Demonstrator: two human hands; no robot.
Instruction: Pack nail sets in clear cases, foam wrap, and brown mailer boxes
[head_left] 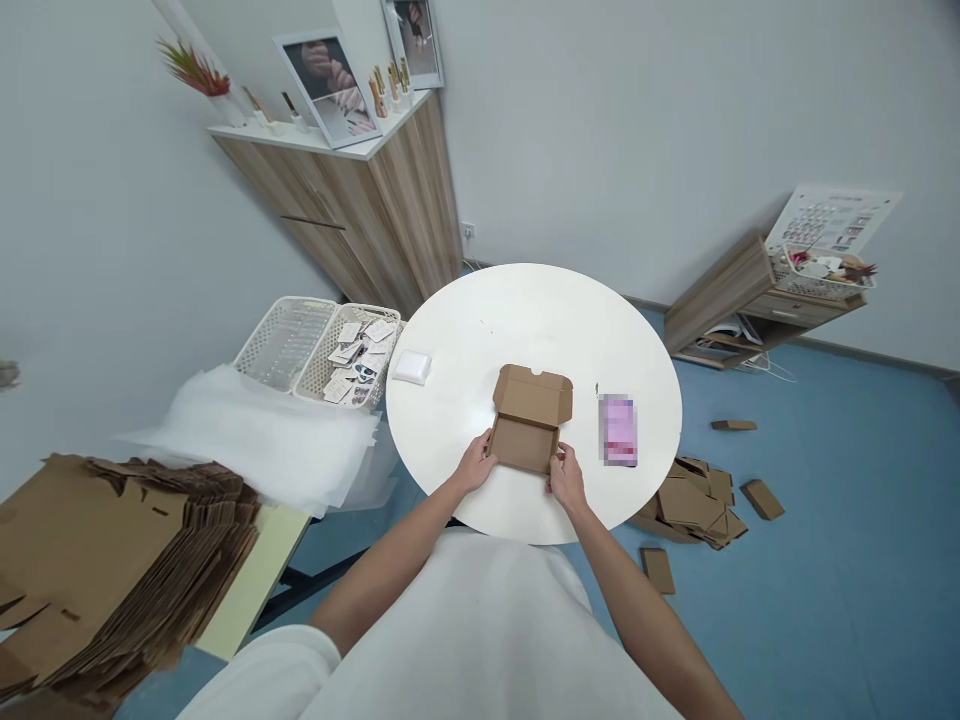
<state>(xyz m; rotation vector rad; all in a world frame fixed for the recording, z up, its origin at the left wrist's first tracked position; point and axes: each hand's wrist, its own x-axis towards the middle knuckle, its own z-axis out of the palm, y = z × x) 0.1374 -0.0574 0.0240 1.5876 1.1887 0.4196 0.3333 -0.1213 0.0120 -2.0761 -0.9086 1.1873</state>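
Observation:
A small brown cardboard box rests on the round white table, its lid raised and leaning away from me. Nothing shows inside it. My left hand grips the box's near left corner, fingers along the side wall. On the opposite side my right hand holds the near right corner, thumb at the edge. To the right of the box lies a blurred pink item. A white folded packet sits near the table's left edge.
Left of the table stand a white basket of cards, translucent sheets and a stack of flat cardboard. Folded boxes lie on the blue floor at right. A wooden cabinet and a low shelf stand behind.

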